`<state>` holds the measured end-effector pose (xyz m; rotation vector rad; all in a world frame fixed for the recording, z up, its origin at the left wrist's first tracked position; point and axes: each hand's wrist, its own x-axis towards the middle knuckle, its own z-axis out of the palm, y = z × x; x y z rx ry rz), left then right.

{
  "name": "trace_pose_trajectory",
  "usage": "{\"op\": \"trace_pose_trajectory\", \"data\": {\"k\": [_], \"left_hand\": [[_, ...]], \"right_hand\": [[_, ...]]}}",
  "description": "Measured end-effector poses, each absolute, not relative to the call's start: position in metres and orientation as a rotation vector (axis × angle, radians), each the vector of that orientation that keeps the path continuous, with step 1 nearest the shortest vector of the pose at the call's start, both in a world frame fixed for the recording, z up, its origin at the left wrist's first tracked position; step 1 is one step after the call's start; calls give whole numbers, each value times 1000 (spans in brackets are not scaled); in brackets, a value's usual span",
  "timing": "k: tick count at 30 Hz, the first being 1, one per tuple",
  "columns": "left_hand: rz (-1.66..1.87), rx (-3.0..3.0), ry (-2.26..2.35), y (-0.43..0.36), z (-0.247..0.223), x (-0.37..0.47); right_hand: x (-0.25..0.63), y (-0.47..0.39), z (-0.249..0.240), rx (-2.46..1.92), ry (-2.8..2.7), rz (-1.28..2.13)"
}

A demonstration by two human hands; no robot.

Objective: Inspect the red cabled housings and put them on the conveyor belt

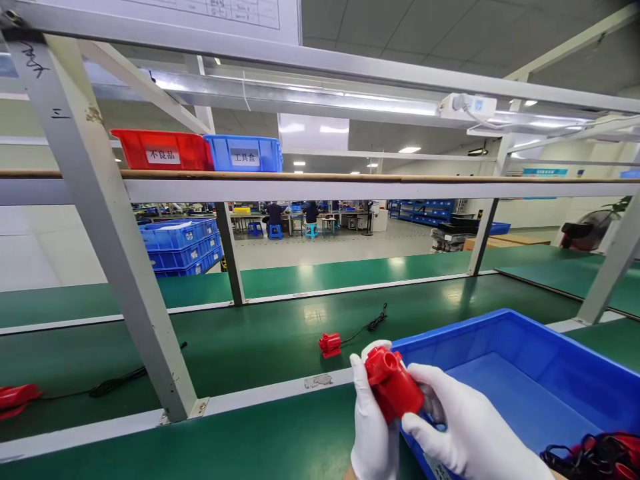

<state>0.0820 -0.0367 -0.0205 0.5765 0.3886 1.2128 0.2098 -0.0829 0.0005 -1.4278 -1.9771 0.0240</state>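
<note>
Both my hands wear white gloves. My left hand point(371, 427) is closed around a red plastic pump point(393, 385) with a round port on its upper side. From the right, my right hand point(463, 427) grips the other end of the pump, its thumb below and fingers above. A dark grey piece point(433, 404) shows between the right fingers, against the pump's end; its shape is mostly hidden. The pump is held tilted over the near left edge of a blue bin point(505, 373).
Inside the bin's right corner lie black cords point(595, 457) and red parts. Another red pump point(330, 345) with a coiled cord rests on the green bench point(280, 340). A white post point(125, 253) rises at left. Red point(165, 150) and blue point(245, 153) boxes stand on the shelf.
</note>
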Motion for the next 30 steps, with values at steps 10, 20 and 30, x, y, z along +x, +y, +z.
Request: {"op": "trace_pose_trajectory", "data": {"k": [10,20,30], "left_hand": [[1383,861,184,-26,-33,82],[1622,1502,310,-10,-36,55],[1509,1612,579,-67,-4,16]], "right_hand": [[211,-97,9,-1237,-2013,-410],[217,-94,16,-1429,-2052,351],[253,-63,30,-1012,-2352,-151]]}}
